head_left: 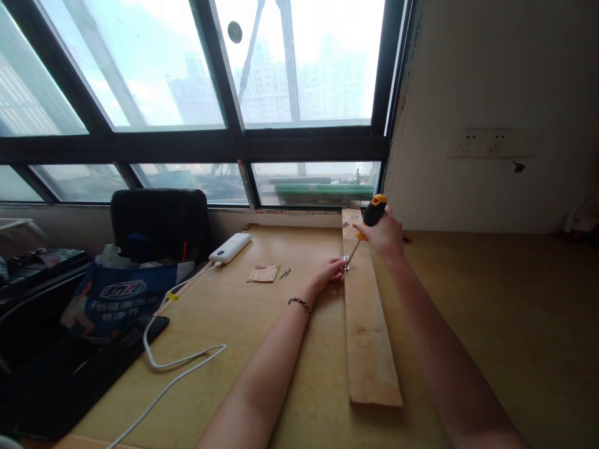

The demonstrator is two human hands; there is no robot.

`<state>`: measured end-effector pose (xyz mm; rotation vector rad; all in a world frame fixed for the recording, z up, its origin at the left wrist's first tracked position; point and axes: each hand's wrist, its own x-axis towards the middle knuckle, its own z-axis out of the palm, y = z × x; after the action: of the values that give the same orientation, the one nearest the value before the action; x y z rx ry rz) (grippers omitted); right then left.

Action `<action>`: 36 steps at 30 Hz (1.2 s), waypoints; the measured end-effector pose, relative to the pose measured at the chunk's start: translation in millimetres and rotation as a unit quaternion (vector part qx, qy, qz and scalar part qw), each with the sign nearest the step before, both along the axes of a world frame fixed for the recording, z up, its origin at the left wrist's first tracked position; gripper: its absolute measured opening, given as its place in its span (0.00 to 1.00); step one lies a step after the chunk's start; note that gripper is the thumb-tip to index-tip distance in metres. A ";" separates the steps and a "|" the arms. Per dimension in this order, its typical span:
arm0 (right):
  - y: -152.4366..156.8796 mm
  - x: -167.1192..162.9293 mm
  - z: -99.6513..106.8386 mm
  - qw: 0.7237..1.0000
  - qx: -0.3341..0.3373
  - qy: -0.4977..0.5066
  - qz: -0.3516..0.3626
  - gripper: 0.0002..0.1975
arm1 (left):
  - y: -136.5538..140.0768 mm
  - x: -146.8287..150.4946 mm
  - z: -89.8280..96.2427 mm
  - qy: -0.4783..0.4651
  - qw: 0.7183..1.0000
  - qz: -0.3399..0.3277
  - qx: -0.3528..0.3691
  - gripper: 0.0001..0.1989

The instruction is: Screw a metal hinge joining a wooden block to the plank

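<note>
Room's got a big dark-framed window (327, 75) at the back w/ hazy tall bldgs outside, + a pale wall (458, 81) on the right w/ sockets (491, 143) on it. Below that is a yellowish wood worktop (243, 312).

Main thing: long wooden board (372, 337) lying flat on the worktop, right of ctr, far end up by the window, near end pointing back at the person. Small shiny metal piece (346, 260) sits at the board's left edge, approx halfway along or a bit further.

Right hand (387, 232) has its grip wrapped round the handle of a screwdriver (374, 211), black w/ orange bits. It's tilted over the board, handle up + to the right, shaft slanting down-left, tip right at the metal piece. Too small to tell if it's seated in a screw tbh.

Left hand (330, 271) is at the board's left edge, fingertips up against the metal piece; can't tell if that grip is actually pinching it. Braided bracelet (300, 304) on that wrist.

Other stuff on the worktop, left of the left hand: a few loose screws (283, 274) just beside a small wood scrap (263, 274), then a white power bank (230, 248) w/ a white cable (175, 365) plugged in. Black chair (159, 209) + blue bag (124, 296) past the left edge.
</note>
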<state>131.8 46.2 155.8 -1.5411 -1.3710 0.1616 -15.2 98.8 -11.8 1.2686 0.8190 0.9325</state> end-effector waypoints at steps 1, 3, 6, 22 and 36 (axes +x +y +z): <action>0.4 -1.1 -0.7 1.000 0.002 -0.007 -0.011 0.24 | -0.4 0.1 0.7 0.003 1.000 0.001 -0.001 0.18; 0.9 -2.2 -1.9 1.000 0.003 -0.012 -0.027 0.23 | -1.0 0.3 1.8 0.012 1.000 0.004 -0.005 0.18; 0.1 -1.7 -1.7 0.999 0.015 -0.014 -0.048 0.22 | -0.8 0.6 2.1 0.016 1.000 0.004 -0.004 0.18; 26.6 103.6 -91.4 0.959 -0.237 -0.144 -0.058 0.23 | -1.9 -1.1 2.5 0.003 1.000 -0.015 0.014 0.17; 30.2 114.8 -159.1 0.936 -0.303 -0.176 -0.043 0.23 | -1.0 1.5 2.0 0.024 1.000 0.000 0.003 0.18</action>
<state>246.6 76.4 -3.3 -2.2244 -1.6193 0.2825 -13.7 97.8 -9.7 1.3011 0.8551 0.9079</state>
